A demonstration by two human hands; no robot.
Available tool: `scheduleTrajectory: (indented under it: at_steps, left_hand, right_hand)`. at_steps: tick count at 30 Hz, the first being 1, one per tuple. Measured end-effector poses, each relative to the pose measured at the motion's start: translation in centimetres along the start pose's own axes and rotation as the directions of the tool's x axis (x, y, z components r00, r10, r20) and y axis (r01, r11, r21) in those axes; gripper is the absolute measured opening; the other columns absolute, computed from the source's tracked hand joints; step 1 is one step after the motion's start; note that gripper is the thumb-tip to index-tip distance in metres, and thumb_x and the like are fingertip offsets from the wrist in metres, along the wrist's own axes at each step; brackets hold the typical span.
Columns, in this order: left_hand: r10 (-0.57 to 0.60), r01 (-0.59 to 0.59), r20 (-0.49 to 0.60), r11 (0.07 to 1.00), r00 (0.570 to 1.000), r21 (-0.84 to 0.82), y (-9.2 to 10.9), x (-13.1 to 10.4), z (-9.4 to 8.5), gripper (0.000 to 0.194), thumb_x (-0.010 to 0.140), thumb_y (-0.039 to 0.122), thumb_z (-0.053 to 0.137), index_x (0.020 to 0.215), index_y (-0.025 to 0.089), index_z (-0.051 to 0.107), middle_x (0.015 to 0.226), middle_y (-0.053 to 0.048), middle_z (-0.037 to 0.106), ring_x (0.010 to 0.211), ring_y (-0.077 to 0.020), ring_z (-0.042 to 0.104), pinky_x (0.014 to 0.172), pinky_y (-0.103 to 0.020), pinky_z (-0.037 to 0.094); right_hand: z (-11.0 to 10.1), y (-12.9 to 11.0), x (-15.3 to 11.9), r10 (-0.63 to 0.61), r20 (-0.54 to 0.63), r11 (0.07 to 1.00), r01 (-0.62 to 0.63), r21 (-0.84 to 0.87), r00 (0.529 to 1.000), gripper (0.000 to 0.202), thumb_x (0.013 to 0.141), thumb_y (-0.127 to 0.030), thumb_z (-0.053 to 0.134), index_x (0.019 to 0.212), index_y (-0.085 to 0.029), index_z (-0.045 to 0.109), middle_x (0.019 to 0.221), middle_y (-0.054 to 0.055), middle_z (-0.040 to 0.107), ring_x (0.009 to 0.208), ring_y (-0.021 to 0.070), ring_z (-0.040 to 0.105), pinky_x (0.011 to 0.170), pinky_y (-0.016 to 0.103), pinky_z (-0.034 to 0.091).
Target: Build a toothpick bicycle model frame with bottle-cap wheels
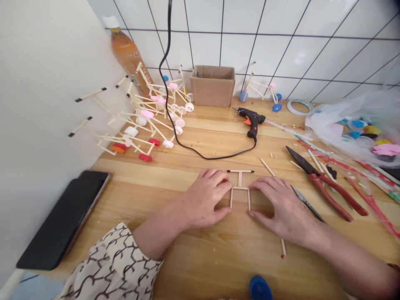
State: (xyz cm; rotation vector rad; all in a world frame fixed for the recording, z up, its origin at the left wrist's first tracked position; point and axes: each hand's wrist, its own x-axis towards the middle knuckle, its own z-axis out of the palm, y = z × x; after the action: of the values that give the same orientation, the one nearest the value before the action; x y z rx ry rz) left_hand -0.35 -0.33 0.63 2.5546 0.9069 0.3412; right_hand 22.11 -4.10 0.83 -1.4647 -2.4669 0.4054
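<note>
A small frame of thin wooden sticks (pixel 240 188) lies on the wooden table between my hands, with a black-tipped crosspiece at its far end. My left hand (pixel 208 198) holds its left side stick between thumb and fingers. On the opposite side, my right hand (pixel 278 206) has thumb and fingertips on the right side stick. A loose stick with a red tip (pixel 283 246) passes beneath my right hand. Near the front edge sits a blue bottle cap (pixel 260 287).
Several stick models with cap wheels (pixel 146 114) stand back left, beside a bottle (pixel 126 50) and phone (pixel 59 225). Behind are a cardboard box (pixel 212 89) and glue gun (pixel 251 121) with its black cable. Red-handled pliers (pixel 325 183), a blade (pixel 308 203) and a bag of caps (pixel 353 125) lie right.
</note>
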Motion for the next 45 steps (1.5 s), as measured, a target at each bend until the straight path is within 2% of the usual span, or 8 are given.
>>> scheduleTrajectory:
  at_steps: [45]
  left_hand:
    - [0.01, -0.01, -0.004, 1.0, 1.0, 0.011, -0.39, 0.04, 0.08, 0.04, 0.074, 0.033, 0.064, 0.109, 0.014, 0.058, 0.112, -0.011, 0.054, 0.108, -0.0271, 0.044, 0.095, -0.043, 0.034]
  right_hand:
    - [0.14, 0.01, -0.04, -0.002, 0.022, 1.0, 0.002, 0.018, 1.0, 0.032, 0.074, -0.027, 0.064, 0.102, -0.018, 0.051, 0.102, 0.009, 0.059, 0.097, 0.0256, 0.052, 0.084, 0.043, 0.04]
